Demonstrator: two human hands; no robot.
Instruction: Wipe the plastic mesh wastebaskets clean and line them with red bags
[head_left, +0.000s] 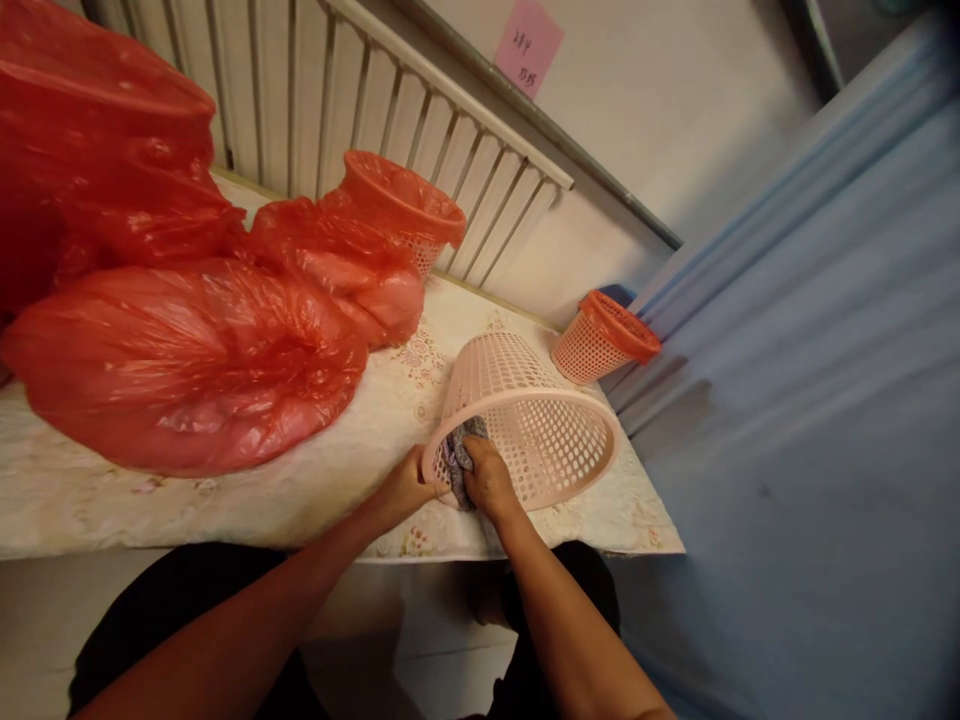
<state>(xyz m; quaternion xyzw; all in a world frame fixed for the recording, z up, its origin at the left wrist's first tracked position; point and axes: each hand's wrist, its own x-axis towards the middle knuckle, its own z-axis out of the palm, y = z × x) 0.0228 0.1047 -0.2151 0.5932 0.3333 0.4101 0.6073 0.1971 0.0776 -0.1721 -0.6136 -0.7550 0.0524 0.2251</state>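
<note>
A pale pink plastic basket point(495, 375) with a lattice of holes lies on its side, its wide mouth turned toward me. My left hand point(409, 487) grips the basket's rim at its left edge. Just inside the mouth, my right hand point(489, 478) is closed on a bunched grey cloth point(459, 465), pressed against the inner wall near the rim. Part of the cloth and the tips of my left fingers are hidden behind the rim.
Large red plastic bags point(187, 365) fill the left side of the table point(390, 540). Behind them stands a basket lined in red point(405, 195). A smaller red-lined basket point(592, 345) is at the back right, beside a blue curtain point(787, 400). A radiator point(450, 130) runs along the wall.
</note>
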